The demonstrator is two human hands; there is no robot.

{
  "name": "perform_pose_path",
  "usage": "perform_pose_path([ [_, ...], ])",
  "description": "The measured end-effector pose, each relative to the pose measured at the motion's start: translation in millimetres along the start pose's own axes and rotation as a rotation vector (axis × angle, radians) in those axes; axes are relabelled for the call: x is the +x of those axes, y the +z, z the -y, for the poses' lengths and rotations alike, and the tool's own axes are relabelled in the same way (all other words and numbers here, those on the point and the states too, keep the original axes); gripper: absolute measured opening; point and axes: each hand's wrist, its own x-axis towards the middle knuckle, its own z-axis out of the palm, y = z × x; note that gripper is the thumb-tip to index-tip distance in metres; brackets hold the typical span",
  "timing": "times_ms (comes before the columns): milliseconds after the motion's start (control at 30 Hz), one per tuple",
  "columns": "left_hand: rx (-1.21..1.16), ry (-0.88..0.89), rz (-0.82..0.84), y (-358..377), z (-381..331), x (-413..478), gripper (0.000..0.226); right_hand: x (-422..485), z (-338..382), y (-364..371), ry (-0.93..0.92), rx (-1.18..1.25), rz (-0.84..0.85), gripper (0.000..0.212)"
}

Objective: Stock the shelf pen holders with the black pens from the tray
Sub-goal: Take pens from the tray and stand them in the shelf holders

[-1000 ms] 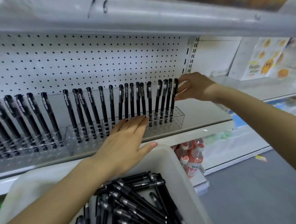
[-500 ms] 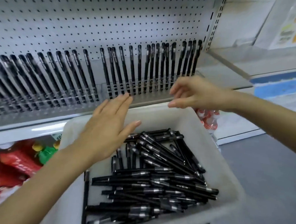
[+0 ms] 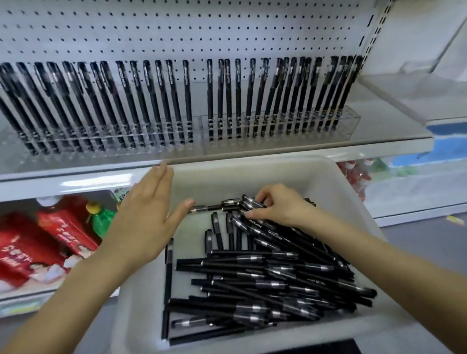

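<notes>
Tray (image 3: 227,177) at 6 o'clock, white, sits just below the shelf (image 3: 280,156) edge. Black pens (image 3: 261,284) lie in it in a loose crisscross pile, heaped toward 4 o'clock, with a few strays along the left wall.

Right hand (image 3: 283,209) is on the pile's far end, about centre frame. Fingers curled down, thumb and index pinching round a pen or two. Can't tell if anything is lifted clear.

Left hand (image 3: 147,220) is at the tray's 9 o'clock, over its left rim. Fingers straight and together, thumb spread toward the pens, holding nothing. Contact with the rim unclear.

Pen holders (image 3: 350,120) at 12 o'clock: two clear ones end to end on the shelf. Standing pens (image 3: 151,99) are slotted along the whole row, tops leaning back toward the pegboard (image 3: 217,27). One wider gap at the join.

Below the shelf at 9 o'clock: red cartons (image 3: 26,244) and a green bottle (image 3: 103,219), blurred.
</notes>
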Motion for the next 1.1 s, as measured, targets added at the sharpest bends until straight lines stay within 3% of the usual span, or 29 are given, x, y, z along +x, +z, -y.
perform_pose_path([
  [167,-0.036,-0.001,0.000,0.5,10.0,-1.0,0.085,8.2,1.9,5.2,0.041,0.256,-0.083,0.021],
  [333,-0.099,-0.022,-0.026,-5.2,19.5,-7.5,0.086,12.6,5.0,11.0,-0.054,0.384,-0.130,0.012],
  [500,-0.117,-0.028,-0.053,-12.9,31.4,-13.1,0.087,9.4,29.2,16.1,-0.144,0.552,-0.051,0.011],
  [800,-0.121,-0.075,-0.108,-29.9,61.1,-31.5,0.083,6.6,76.4,36.6,-0.248,0.516,-0.008,0.010],
  [1100,-0.097,-0.157,-0.153,-54.0,97.2,-57.7,0.083,11.1,116.2,62.1,-0.302,0.633,0.011,0.010],
])
